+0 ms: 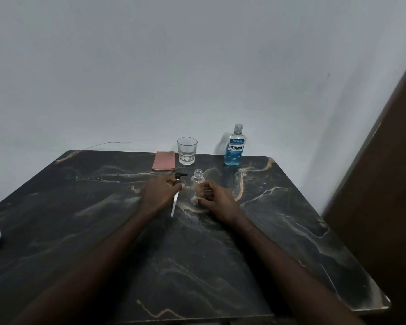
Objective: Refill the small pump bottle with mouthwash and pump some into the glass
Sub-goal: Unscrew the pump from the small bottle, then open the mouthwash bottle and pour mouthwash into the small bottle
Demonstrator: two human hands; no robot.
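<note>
A dark marbled table (291,231) fills the lower half of the frame, w/ a pale wall behind. At center-right, by the table's far edge, the mouthwash bottle (234,146) is seen upright, cap on, blue liquid low in it; it lies up and to the right of the right hand (217,198), which is judged the nearer hand for the reach. The glass (187,151) is set upright at frame center, empty, w/ a pink cloth (164,161) just beside it to the left. The small pump bottle (197,186) is held upright, neck open, by the right hand, fingers curled around its lower body. The pump head (178,184) is pinched in the left hand (161,192), its dip tube slanting down toward frame bottom. Refill is judged not yet begun.
</note>
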